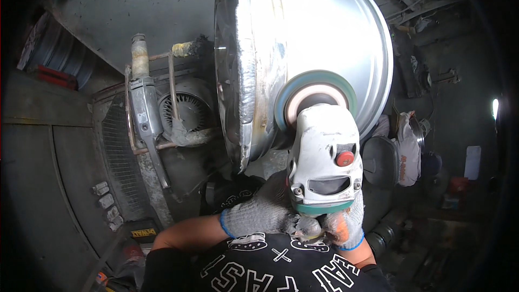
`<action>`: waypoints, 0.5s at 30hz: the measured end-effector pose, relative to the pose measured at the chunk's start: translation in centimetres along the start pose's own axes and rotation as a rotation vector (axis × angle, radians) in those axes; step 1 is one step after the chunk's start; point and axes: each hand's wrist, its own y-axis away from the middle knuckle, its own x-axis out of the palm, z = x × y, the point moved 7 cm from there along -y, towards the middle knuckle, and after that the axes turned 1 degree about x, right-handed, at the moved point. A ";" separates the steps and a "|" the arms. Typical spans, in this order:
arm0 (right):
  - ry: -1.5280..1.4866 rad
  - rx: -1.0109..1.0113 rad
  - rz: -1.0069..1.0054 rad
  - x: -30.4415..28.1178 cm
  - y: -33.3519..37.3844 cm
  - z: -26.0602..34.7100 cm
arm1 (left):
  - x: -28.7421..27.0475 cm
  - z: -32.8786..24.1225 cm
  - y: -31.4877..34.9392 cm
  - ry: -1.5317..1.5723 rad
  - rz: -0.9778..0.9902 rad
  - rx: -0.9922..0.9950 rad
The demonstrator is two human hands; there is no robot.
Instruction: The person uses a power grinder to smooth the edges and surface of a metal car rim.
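A silver wheel rim (324, 27) stands on edge in front of me, its barrel turned to the right and its rough, stained flange on the left. Against the barrel's lower side lies the blurred green-rimmed disc (287, 84) of a white angle grinder (326, 130), which has a red button on its head. My left hand (258, 217), in a grey knit glove with a blue cuff, grips the grinder's body from the left; the machine hides some fingers. Closed round its near end is my right hand (347, 228), gloved alike, with an orange patch.
To the left, a grey power tool (147, 109) hangs on a metal frame beside a round finned motor housing (186, 105). Stacked rims (62, 46) stand at the far left. On the right are a dark round-cornered container (380, 160) and a white printed bag (409, 148).
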 end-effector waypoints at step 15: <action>-0.169 0.119 -0.115 -1.7 -0.2 -3.3 | 0.4 -2.6 -0.5 -0.219 -0.092 0.299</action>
